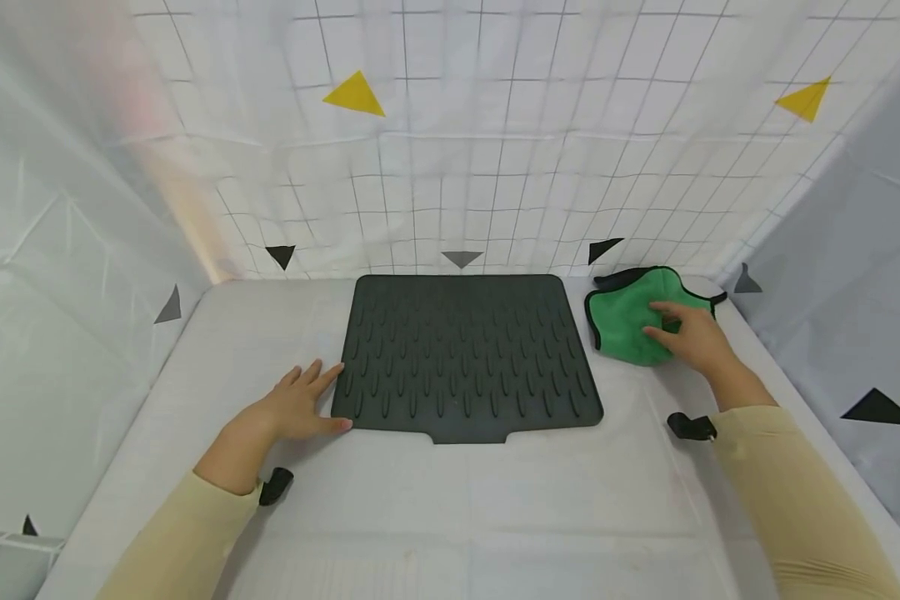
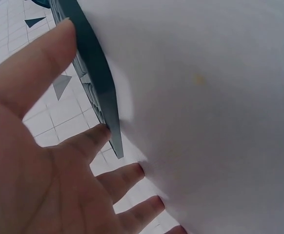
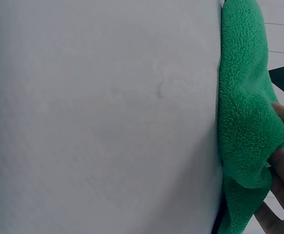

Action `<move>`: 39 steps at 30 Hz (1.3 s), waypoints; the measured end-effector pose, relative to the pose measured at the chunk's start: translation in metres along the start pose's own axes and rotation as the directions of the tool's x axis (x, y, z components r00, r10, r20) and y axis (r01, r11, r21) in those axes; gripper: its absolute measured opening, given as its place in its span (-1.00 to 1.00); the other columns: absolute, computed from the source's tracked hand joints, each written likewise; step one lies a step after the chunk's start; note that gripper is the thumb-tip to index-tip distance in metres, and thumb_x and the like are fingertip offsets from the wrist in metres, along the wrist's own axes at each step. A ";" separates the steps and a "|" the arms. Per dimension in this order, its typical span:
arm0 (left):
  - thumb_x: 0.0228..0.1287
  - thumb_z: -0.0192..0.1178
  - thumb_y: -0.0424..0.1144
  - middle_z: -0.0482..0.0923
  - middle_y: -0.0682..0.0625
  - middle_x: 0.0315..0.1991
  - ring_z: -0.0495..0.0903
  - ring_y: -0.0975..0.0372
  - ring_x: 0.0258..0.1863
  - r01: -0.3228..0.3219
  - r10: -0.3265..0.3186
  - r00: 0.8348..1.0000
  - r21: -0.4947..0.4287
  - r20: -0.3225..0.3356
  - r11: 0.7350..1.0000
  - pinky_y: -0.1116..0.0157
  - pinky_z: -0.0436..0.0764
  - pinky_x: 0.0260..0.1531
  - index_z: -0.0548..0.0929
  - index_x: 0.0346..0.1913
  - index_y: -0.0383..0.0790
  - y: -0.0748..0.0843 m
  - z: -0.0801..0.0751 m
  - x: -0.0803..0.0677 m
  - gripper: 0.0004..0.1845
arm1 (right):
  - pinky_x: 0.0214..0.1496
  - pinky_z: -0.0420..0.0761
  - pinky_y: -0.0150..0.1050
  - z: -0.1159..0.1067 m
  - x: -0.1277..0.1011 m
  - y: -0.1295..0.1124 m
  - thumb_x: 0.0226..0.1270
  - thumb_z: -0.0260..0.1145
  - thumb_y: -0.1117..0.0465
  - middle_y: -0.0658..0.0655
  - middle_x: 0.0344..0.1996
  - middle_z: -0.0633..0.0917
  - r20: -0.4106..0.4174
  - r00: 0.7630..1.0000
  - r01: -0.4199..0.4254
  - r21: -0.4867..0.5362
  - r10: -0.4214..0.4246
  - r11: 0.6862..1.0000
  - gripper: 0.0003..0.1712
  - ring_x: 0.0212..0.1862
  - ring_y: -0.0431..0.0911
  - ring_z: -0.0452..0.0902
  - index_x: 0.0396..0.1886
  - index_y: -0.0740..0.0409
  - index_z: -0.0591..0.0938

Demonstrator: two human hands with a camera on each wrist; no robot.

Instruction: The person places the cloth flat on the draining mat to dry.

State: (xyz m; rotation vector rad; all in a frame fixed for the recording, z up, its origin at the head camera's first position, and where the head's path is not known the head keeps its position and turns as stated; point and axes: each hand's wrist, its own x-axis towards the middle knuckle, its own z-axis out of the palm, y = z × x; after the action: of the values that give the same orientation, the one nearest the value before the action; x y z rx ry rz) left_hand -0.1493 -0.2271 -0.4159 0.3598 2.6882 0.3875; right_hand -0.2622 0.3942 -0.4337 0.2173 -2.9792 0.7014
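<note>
While left hand (image 1: 291, 408) touches mat (image 1: 465, 358), right hand (image 1: 696, 335) at green cloth (image 1: 626, 321), apparently pinching

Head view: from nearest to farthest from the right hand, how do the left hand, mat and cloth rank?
1. Cloth: at the right hand's fingers, on the right.
2. Mat: in the middle, left of the cloth.
3. Left hand: on the left, at the mat's left edge.
</note>
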 end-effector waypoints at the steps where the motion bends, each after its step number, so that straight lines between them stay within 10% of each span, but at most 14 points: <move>1: 0.23 0.27 0.29 -0.09 -0.48 0.53 -0.09 -0.48 0.44 -0.001 0.001 1.000 -0.003 0.000 1.000 -0.42 0.10 0.27 0.06 0.59 -0.24 0.000 0.000 0.000 0.07 | -0.02 0.50 0.28 0.000 0.000 0.000 0.42 0.35 0.02 0.55 0.01 0.60 -0.003 1.000 -0.004 0.002 0.004 1.000 -0.35 0.07 0.39 0.50 0.34 0.31 0.48; 39: 0.24 0.24 0.32 -0.10 -0.46 0.54 -0.10 -0.46 0.45 0.000 0.000 1.000 0.002 -0.015 1.000 -0.44 0.12 0.24 0.03 0.60 -0.20 -0.002 0.003 -0.001 0.07 | -0.54 0.38 -0.25 -0.046 -0.015 -0.064 0.38 0.34 0.15 0.34 -0.19 0.71 -0.281 0.960 0.012 0.016 -0.007 1.000 -0.67 -0.30 0.08 0.50 0.02 0.27 0.73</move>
State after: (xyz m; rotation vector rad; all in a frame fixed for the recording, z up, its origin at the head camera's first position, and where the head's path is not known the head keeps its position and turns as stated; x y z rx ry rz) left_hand -0.1478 -0.2287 -0.4194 0.3595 2.7031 0.3887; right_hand -0.2355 0.3601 -0.3660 0.1205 -2.7004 0.6933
